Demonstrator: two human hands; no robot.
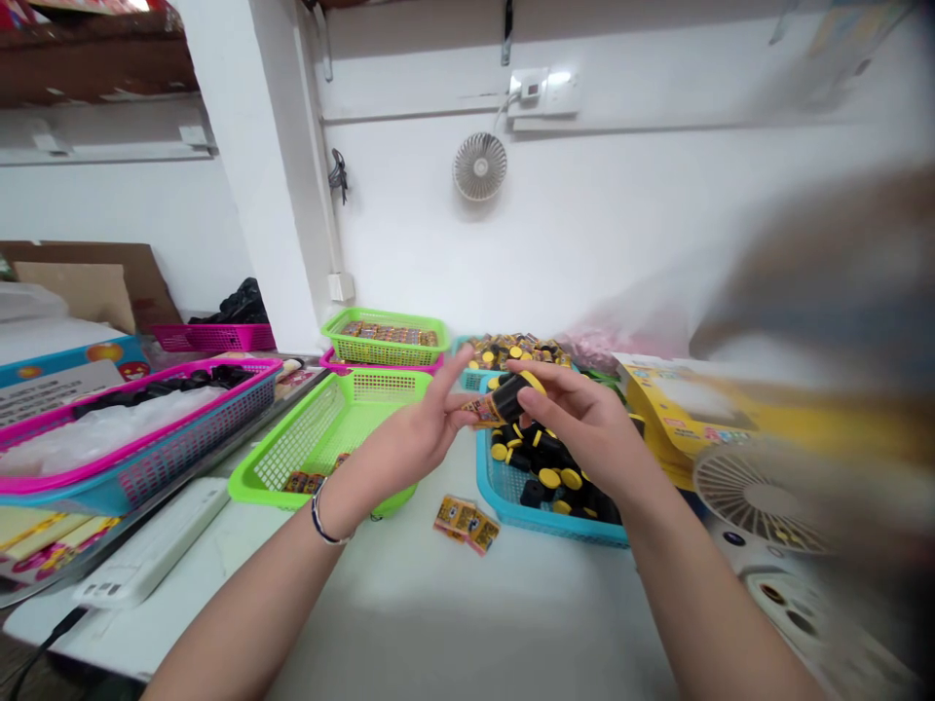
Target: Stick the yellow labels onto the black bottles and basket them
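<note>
My right hand [595, 419] is closed around a small black canister [509, 396] with a yellow cap, tilted above the table. With thumb and fingers, my left hand [420, 424] pinches a printed orange-and-yellow sleeve [482, 413] at the canister's lower end; how far it covers the canister is hard to see. Below my right hand stands a blue basket [555, 524] holding many black canisters with yellow caps. A few flat printed sleeves [466, 524] lie on the table [467, 613]. Left of them is a green basket [255, 472], with several sleeved pieces at its near end.
Behind stand another green basket [336, 346] of wrapped pieces and a blue basket [466, 378] of capped canisters. At left are a pink-rimmed basket [109, 450] and a white power strip [153, 545]. A fan [760, 497] and yellow box [664, 399] stand at right.
</note>
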